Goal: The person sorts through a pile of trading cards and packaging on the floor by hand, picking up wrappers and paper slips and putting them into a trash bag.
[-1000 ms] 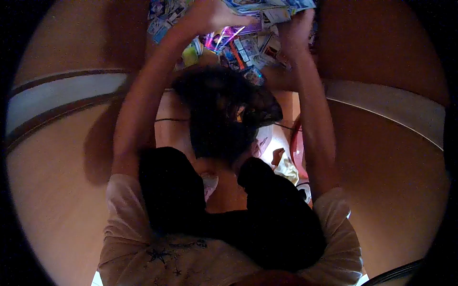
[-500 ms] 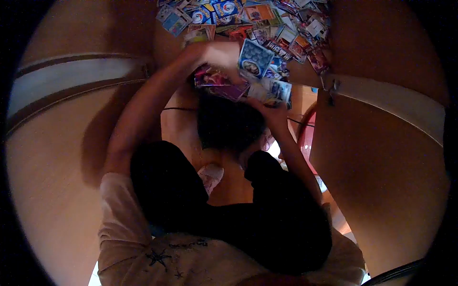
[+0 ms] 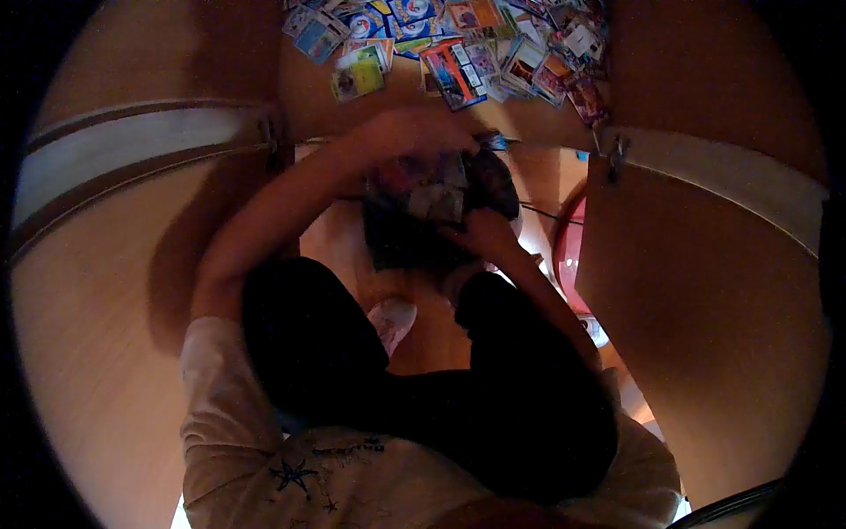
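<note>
The right hand [image 3: 483,233], fingers part-curled, is beside a dim bunch of cards [image 3: 436,199], over or in a dark bag [image 3: 401,242] just short of the desk's [image 3: 538,125] near edge; the blurred left hand [image 3: 427,135] lies across their far side, perhaps to keep them together, and I cannot tell whether either hand's fingers close on them; beyond that edge, scattered cards [image 3: 473,16] overlap loosely

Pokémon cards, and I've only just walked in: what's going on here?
A person's left hand and right hand have a bunch of cards between them, over what looks like a black bag. The grip is too dark to make out. More Pokémon cards lie scattered on the wooden surface.
</note>
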A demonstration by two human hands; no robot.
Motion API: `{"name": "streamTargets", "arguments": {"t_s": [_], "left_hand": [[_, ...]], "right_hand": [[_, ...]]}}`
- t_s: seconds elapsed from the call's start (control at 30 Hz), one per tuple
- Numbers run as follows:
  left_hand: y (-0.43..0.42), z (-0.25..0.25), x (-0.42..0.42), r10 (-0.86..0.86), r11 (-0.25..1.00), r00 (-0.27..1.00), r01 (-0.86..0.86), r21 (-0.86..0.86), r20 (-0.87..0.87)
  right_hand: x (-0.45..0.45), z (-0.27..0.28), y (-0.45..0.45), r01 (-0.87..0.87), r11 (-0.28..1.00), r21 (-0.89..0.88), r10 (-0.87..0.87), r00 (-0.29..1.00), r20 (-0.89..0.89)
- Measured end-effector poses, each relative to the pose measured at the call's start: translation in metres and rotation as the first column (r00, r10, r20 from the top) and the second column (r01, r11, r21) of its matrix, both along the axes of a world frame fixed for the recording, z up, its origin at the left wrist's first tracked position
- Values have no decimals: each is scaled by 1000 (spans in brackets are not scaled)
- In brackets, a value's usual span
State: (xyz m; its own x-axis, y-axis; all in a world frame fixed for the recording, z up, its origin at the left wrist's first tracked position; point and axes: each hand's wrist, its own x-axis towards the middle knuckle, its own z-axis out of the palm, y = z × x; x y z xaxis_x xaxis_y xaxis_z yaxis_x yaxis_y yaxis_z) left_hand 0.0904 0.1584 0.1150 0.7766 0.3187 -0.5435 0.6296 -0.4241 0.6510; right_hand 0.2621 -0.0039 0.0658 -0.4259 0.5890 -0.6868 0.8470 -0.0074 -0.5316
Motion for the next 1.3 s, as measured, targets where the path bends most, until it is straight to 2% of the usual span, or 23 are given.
{"name": "streamTargets", "arguments": {"t_s": [0.03,0.07,0.13,0.2,0.33,0.37,0.4,0.43,0.47,0.57,0.63,0.7,0.77,0.83,0.9,0.93,1.0,1.13,1.17,1.2,1.23,1.27,1.3], "left_hand": [[-8,-11,2,14,1000,999,-15,-17,-51],[-20,-29,0,22,1000,997,-24,-18,-76],[-28,-32,0,28,999,995,-30,-21,-99],[-27,-34,-2,-326,928,938,341,149,-117],[-32,-48,-4,-274,951,957,284,118,-100],[-38,-57,-4,-194,956,981,186,225,17],[-42,-65,-4,-123,945,982,73,317,142],[-43,-74,-4,-123,946,982,73,315,143],[-43,-82,-2,-157,936,983,119,330,91],[-38,-69,-1,-212,921,977,201,333,-4],[-36,-62,-14,-212,923,976,219,317,-54],[-33,-61,-32,-246,866,949,124,484,198],[-31,-68,-40,-282,856,935,144,497,214],[-35,-72,-39,-317,844,920,164,510,229],[-44,-76,-36,-528,726,848,427,539,40],[-53,-80,-41,-522,728,852,424,538,35],[-72,-83,-50,-564,634,782,206,745,264],[-76,-79,-70,-667,602,684,260,755,296],[-72,-79,-72,-738,564,626,365,740,254],[-70,-79,-74,-802,516,557,464,720,215],[-71,-79,-75,-801,521,557,467,714,220],[-71,-80,-76,-833,515,508,569,641,217],[-72,-81,-78,-862,495,457,664,560,221]], "right_hand": [[1,3,-1,-86,996,26,86,996,15],[2,1,-5,-84,996,24,84,996,16],[4,-2,-14,-25,974,224,21,1000,21],[6,-3,-12,-22,966,259,15,999,29],[5,-10,-5,6,943,332,-7,1000,3],[5,-10,-2,6,944,329,-8,1000,4],[3,-1,5,-58,967,247,50,998,40],[2,3,8,-121,979,161,111,991,70],[0,0,7,-121,980,159,111,991,71],[-12,-4,4,-202,976,76,205,978,-45],[-32,1,7,-334,941,59,339,932,-129],[-47,-3,2,-310,946,92,318,944,-88],[-58,-9,-1,-286,950,125,294,955,-48],[-62,-15,-2,-495,867,49,492,868,68],[-63,-43,-22,-468,879,95,463,883,74],[-63,-51,-30,-434,890,138,427,901,80],[-62,-60,-44,-463,877,127,461,886,47],[-62,-56,-50,-568,809,149,581,811,-66],[-63,-61,-50,-567,811,144,580,811,-73],[-65,-68,-50,-485,865,132,500,856,-133],[-65,-74,-50,-399,910,114,414,890,-191],[-66,-80,-49,-398,911,108,412,890,-197],[-65,-88,-50,-359,933,-3,352,916,-192]]}}
